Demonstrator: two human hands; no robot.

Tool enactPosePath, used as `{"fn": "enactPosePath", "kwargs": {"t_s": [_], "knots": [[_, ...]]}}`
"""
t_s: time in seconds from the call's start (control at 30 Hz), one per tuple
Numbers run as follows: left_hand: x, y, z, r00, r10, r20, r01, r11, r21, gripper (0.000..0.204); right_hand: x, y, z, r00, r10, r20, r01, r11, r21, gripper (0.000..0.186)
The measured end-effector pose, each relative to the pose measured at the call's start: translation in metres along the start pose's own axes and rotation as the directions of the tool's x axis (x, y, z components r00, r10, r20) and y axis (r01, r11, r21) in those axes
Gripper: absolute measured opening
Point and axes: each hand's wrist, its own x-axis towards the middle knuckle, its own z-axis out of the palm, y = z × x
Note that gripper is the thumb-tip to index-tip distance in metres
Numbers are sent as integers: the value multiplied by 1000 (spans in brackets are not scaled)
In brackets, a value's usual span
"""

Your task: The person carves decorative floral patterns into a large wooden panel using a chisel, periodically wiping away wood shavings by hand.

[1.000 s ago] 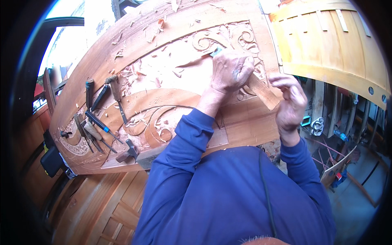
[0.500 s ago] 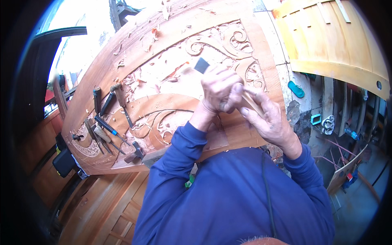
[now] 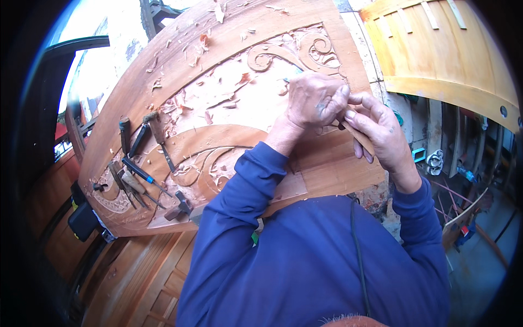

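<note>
Just right of the frame's upper centre, the left hand closes knuckles-up around a wooden-handled tool — its rear gripped by the right hand's curled fingers — above a carved, shaving-strewn panel, with yellow boards upper right.

Glare whitens the carved panel centrally; daylight blazes beyond its far left; black fisheye vignetting surrounds it.

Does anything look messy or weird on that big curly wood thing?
Yes, it's messy: loose wood shavings are scattered over the carved panel, and several hand tools lie jumbled on its left side, pointing different ways. I can't see anything broken.
</note>
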Motion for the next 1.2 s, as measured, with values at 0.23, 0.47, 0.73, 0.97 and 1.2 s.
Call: {"fn": "enactPosePath", "kwargs": {"t_s": [0.23, 0.47, 0.73, 0.97, 1.2], "knots": [[9, -5, 1, 990, -66, -124, 71, 997, 31, 40, 33, 9, -10, 901, -432, -40, 398, 859, -321, 29], [0, -13, 7, 994, 47, -101, -44, 998, 34, 38, -11, 15, -23, 614, -773, -163, 675, 620, -400, 31], [3, -12, -1, 990, 20, -139, -20, 1000, 4, 38, 1, 14, -18, 638, -768, -64, 697, 611, -376, 34], [6, -18, 2, 980, 10, -197, -17, 999, -33, 33, 24, -1, -4, 654, -756, -37, 713, 632, -305, 30], [9, -13, 4, 977, 8, -211, -8, 1000, 2, 33, 15, 5, -13, 730, -683, -23, 604, 661, -445, 31]]}}
